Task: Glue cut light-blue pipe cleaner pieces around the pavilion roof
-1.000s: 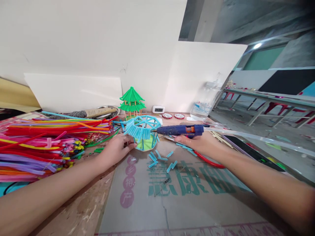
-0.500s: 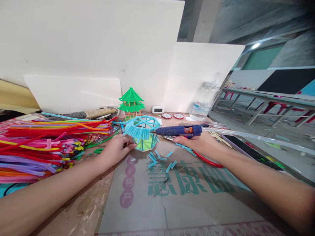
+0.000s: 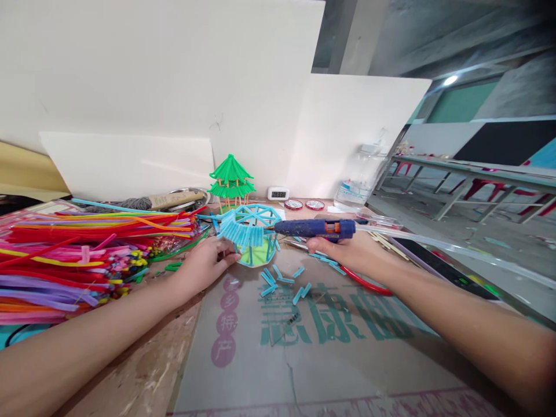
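A small blue pavilion model (image 3: 254,227) made of pipe-cleaner pieces stands on a green base at the middle of the table. My left hand (image 3: 207,262) is closed on its lower left side and steadies it. My right hand (image 3: 347,250) grips a blue hot glue gun (image 3: 313,228) with a long clear glue stick trailing to the right. The gun's nozzle touches the right edge of the model's roof. Several short blue pipe-cleaner pieces (image 3: 282,281) lie on the cardboard sheet (image 3: 330,347) in front of the model.
A big heap of coloured pipe cleaners (image 3: 87,249) fills the left. A finished green pavilion (image 3: 231,179), a small clock (image 3: 278,193), two red lids (image 3: 304,204) and a plastic bottle (image 3: 360,185) stand at the back by the white boards. A phone (image 3: 438,266) lies right.
The glue gun and my right hand have shifted slightly left toward the model's roof. My left hand keeps its hold.
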`<state>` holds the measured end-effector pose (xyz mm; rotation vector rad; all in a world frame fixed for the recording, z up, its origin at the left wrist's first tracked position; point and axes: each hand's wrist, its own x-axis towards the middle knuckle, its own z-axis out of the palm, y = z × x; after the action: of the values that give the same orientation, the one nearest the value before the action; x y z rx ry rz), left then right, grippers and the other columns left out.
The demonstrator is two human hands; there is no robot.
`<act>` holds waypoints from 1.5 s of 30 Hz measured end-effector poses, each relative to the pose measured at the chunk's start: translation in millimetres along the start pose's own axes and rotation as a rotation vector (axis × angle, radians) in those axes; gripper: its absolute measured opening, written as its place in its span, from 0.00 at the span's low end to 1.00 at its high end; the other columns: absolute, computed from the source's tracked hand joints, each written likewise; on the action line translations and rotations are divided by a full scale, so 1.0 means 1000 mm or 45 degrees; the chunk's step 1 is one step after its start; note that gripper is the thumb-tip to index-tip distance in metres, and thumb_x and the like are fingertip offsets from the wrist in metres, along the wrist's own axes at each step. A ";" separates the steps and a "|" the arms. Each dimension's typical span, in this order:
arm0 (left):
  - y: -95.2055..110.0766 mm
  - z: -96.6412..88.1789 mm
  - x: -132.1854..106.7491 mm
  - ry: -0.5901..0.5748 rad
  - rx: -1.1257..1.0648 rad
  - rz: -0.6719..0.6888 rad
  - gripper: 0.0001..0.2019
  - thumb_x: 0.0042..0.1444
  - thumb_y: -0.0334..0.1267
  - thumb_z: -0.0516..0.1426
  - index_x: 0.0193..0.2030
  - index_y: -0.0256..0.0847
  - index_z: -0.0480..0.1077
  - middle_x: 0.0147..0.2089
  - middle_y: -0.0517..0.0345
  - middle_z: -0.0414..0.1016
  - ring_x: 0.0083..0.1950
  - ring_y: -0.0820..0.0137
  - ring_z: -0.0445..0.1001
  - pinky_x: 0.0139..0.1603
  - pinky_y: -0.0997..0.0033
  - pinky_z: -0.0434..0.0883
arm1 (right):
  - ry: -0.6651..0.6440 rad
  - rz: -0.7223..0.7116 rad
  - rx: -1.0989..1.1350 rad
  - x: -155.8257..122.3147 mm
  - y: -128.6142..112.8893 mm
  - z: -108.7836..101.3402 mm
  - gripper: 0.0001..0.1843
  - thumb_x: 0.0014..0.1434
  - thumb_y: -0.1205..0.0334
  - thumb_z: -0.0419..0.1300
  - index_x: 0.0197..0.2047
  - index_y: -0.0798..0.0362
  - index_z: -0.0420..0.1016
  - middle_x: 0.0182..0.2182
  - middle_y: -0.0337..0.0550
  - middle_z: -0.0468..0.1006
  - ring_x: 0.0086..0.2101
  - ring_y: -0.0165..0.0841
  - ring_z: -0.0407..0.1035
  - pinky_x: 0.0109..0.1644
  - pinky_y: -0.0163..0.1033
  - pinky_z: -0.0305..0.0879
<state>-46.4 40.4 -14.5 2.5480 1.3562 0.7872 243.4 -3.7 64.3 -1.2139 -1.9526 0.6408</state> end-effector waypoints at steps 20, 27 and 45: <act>-0.001 0.000 0.000 -0.001 -0.032 0.012 0.14 0.62 0.42 0.52 0.28 0.39 0.69 0.31 0.57 0.73 0.34 0.68 0.69 0.34 0.72 0.61 | -0.072 -0.097 -0.027 0.000 0.004 -0.004 0.17 0.59 0.49 0.60 0.47 0.50 0.78 0.43 0.41 0.83 0.43 0.41 0.77 0.47 0.44 0.74; 0.000 0.001 0.000 0.012 -0.019 0.004 0.15 0.62 0.43 0.52 0.27 0.39 0.68 0.30 0.57 0.72 0.33 0.68 0.69 0.34 0.71 0.60 | -0.036 -0.119 -0.012 0.001 0.008 -0.001 0.16 0.60 0.51 0.59 0.47 0.50 0.78 0.44 0.41 0.82 0.43 0.40 0.77 0.47 0.44 0.74; -0.002 0.002 0.000 0.009 -0.013 -0.006 0.15 0.63 0.44 0.53 0.27 0.39 0.68 0.30 0.58 0.73 0.34 0.68 0.69 0.34 0.71 0.60 | 0.026 -0.026 0.004 0.001 0.001 0.002 0.14 0.54 0.52 0.63 0.40 0.51 0.78 0.38 0.43 0.83 0.39 0.41 0.77 0.44 0.46 0.75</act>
<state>-46.9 41.2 -16.6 2.5361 1.3563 0.8004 241.6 -2.3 62.5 -1.1930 -1.9441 0.6183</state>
